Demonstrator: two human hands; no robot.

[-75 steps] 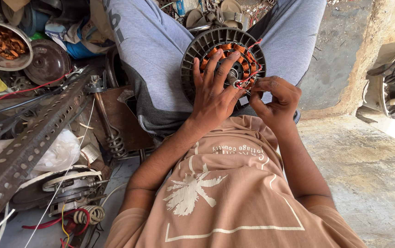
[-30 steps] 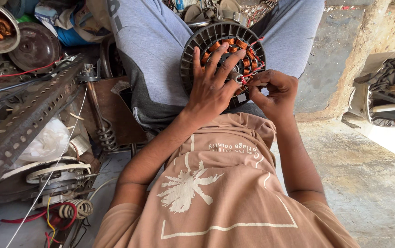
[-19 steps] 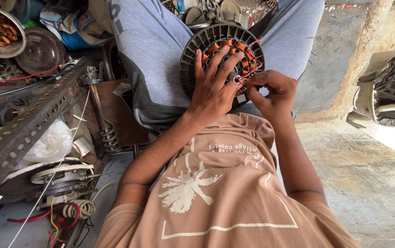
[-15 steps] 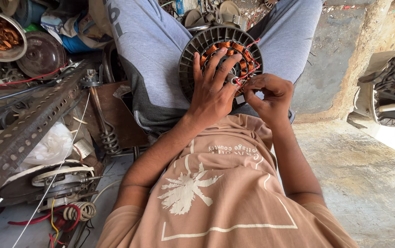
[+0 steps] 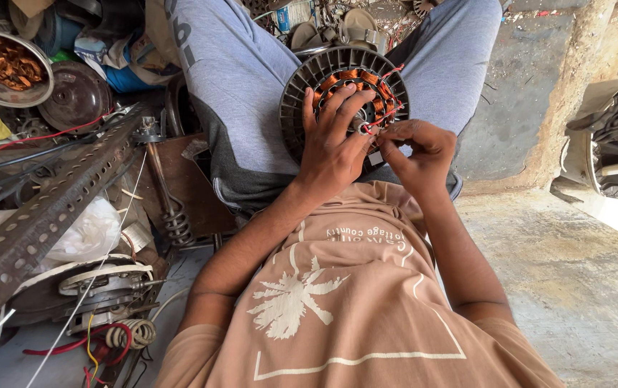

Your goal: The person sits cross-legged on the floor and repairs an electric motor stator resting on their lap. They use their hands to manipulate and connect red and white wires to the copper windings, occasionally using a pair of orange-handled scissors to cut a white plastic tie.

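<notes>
A round dark fan motor stator (image 5: 296, 86) with copper windings rests on my lap between my knees. My left hand (image 5: 332, 136) lies flat over its face, fingers spread across the copper coils. My right hand (image 5: 415, 152) sits at the stator's lower right edge with fingertips pinched on a thin red wire (image 5: 386, 115) that runs over the windings. I wear grey trousers and a tan shirt.
A perforated steel angle bar (image 5: 43, 215) slants across the left. A metal bowl of copper scrap (image 5: 8, 66), a round dark cover (image 5: 77, 93), a coil spring (image 5: 174, 223), wire coils and another motor part (image 5: 100, 287) clutter the left. Concrete floor (image 5: 575, 273) lies on the right.
My view has shifted slightly. Both hands stay on the stator; my right fingers have kept working the red wire at its lower right edge.
</notes>
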